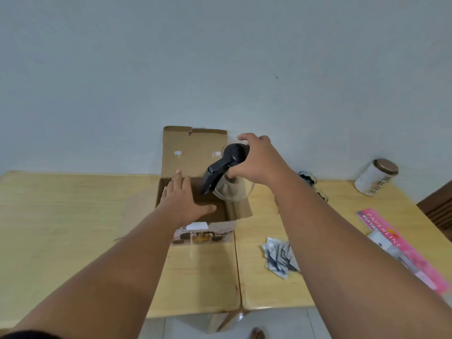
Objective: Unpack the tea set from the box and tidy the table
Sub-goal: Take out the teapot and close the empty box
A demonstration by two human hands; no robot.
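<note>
We see an open cardboard box (195, 152) standing on the pale wooden desk (73, 216), its back flap upright against the wall and its inside dark, so we cannot tell what it holds. Above its right edge our right hand (256, 160) carries a glass teapot (232, 189) with a black lid and handle, tilted, the grip closed over the lid from above with the thumb under it. Our left hand (186, 201) lies flat over the box opening, fingers spread and grasping nothing. To the right on the desk are small glass cups (308, 178), partly hidden by the forearm, a white canister (375, 177) with a brown lid, a heap of small sachets (278, 258) and a pink packet (401, 248).
</note>
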